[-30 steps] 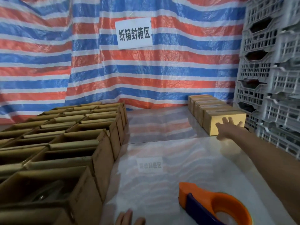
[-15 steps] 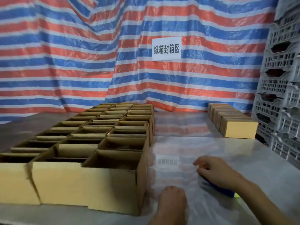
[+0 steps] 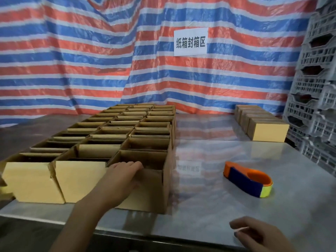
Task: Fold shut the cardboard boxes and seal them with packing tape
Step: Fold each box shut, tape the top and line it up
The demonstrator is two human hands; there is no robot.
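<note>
- Cardboard boxes, brown and open-topped, stand in three packed rows toward 10 o'clock on the shiny grey worktop; their insides are too dim to tell the contents.
- Closed tan boxes line up at 2 o'clock, beside stacked grey plastic crates.
- An orange-and-blue tape dispenser lies at 3 o'clock of the nearest open box, apart from it.
- The left hand grips that box's near rim, fingers hooked over it, thumb on the front wall.
- The right hand is at 5 o'clock by the worktop's near edge, fingers loosely curled, holding nothing.

Shiny table, open boxes, sealed boxes, tape dispenser
</note>
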